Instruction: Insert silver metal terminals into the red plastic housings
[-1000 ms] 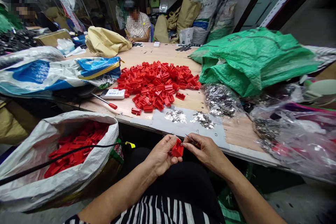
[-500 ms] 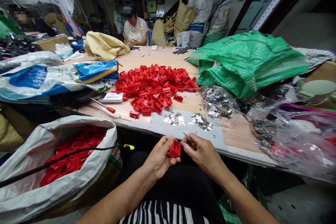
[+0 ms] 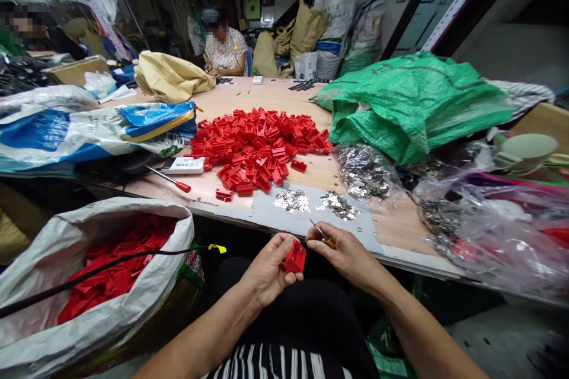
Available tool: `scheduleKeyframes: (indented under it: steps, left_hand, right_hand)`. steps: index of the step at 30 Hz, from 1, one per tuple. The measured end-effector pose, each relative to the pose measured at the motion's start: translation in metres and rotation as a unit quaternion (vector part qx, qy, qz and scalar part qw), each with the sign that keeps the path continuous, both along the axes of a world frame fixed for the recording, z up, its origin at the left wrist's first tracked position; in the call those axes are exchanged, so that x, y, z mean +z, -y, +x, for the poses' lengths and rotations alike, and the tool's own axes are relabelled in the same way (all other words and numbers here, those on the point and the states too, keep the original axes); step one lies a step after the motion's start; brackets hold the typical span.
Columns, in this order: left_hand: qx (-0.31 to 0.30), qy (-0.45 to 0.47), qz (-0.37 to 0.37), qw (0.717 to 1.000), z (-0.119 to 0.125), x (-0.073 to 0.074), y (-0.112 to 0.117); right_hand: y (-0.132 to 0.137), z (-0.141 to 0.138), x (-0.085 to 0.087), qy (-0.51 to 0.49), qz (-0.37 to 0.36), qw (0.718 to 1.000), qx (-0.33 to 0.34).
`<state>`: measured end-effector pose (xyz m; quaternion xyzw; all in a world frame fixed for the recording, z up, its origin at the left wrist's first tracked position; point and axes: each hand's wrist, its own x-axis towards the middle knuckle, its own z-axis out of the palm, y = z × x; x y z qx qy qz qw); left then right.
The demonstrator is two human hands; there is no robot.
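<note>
Between the fingers and thumb of my left hand [image 3: 269,267] is a small red plastic housing [image 3: 296,257], hollow and box-shaped, held above my lap just off the table edge. My right hand [image 3: 349,253] is closed around a thin pointed metal tool with a yellowish handle [image 3: 329,242]; its exact kind does not show. The tool's tip points up and left, apart from the housing. On a grey sheet [image 3: 267,213] in front of my hands lie two small piles of flat metal pieces, a brighter pile [image 3: 291,200] and a darker pile [image 3: 338,206].
A heap of red housings [image 3: 262,145] covers the table's middle. An open white sack [image 3: 40,249] of red parts stands at left, a black cable [image 3: 111,260] crossing it. A red-handled screwdriver [image 3: 171,179], a green sack [image 3: 413,106] and bagged metal pieces [image 3: 364,169] lie around. Two people sit beyond.
The red housing has turned slightly in my left hand. The tool in my right hand has tilted a little, its tip still clear of the housing. The view has shifted slightly.
</note>
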<state>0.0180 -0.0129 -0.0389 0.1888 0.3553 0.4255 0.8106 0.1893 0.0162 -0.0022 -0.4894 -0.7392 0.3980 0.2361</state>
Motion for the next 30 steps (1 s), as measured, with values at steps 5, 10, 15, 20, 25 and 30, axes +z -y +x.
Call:
scheduleKeyframes:
  steps: [5,10,15,20,25,30]
  left_hand:
    - [-0.009,0.005,0.014,1.0,0.0,0.001,0.001]
    - [-0.044,-0.023,0.064,0.997,-0.001,-0.007,0.002]
    - [-0.045,-0.057,0.074,0.995,-0.001,-0.006,-0.006]
    - [-0.012,-0.148,0.133,0.98,-0.011,0.002,-0.009]
    - [0.069,-0.376,0.413,0.826,-0.015,-0.003,-0.004]
    - [0.11,-0.458,0.53,0.705,-0.01,-0.006,-0.003]
  right_hand:
    - [-0.004,0.001,-0.009,-0.041,-0.058,0.997,0.022]
    - [-0.001,-0.001,-0.015,-0.055,-0.09,0.993,0.052]
    - [-0.001,-0.001,-0.023,-0.104,-0.114,0.988,0.024]
    - [-0.006,0.002,-0.029,-0.139,-0.107,0.983,-0.045]
    - [-0.006,0.002,-0.033,-0.141,-0.1,0.982,-0.076]
    - [-0.002,-0.003,-0.035,-0.144,-0.094,0.983,-0.07]
